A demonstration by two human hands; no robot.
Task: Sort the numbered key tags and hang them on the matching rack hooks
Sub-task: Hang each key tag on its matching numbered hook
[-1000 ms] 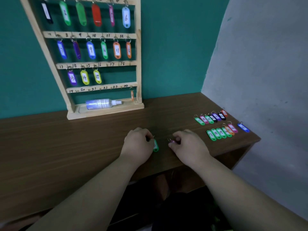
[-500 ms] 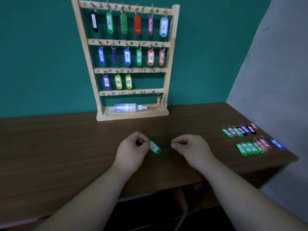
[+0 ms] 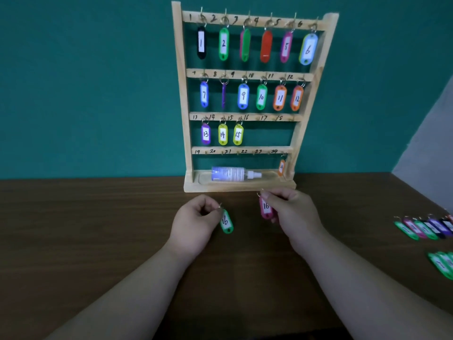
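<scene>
A wooden key rack (image 3: 182, 99) stands against the teal wall, with numbered hooks in four rows. Tags 1 to 15 hang on the upper rows, and one orange tag (image 3: 281, 167) hangs at the bottom right. My left hand (image 3: 196, 227) pinches the ring of a green tag (image 3: 226, 221) marked 16, held just above the table. My right hand (image 3: 291, 212) holds a pink tag (image 3: 266, 207) by its ring, in front of the rack's base; its number also reads like 16.
A small spray bottle (image 3: 230, 173) lies in the rack's bottom tray. Several loose tags (image 3: 424, 228) lie in rows on the brown wooden table (image 3: 85, 229) at the far right, more green ones (image 3: 442, 265) at the frame edge. A grey wall stands to the right.
Both hands lifted off the table with their tags and moved towards the rack; the right hand rose further and the pink tag now shows. My view turned so the rack sits centred.
</scene>
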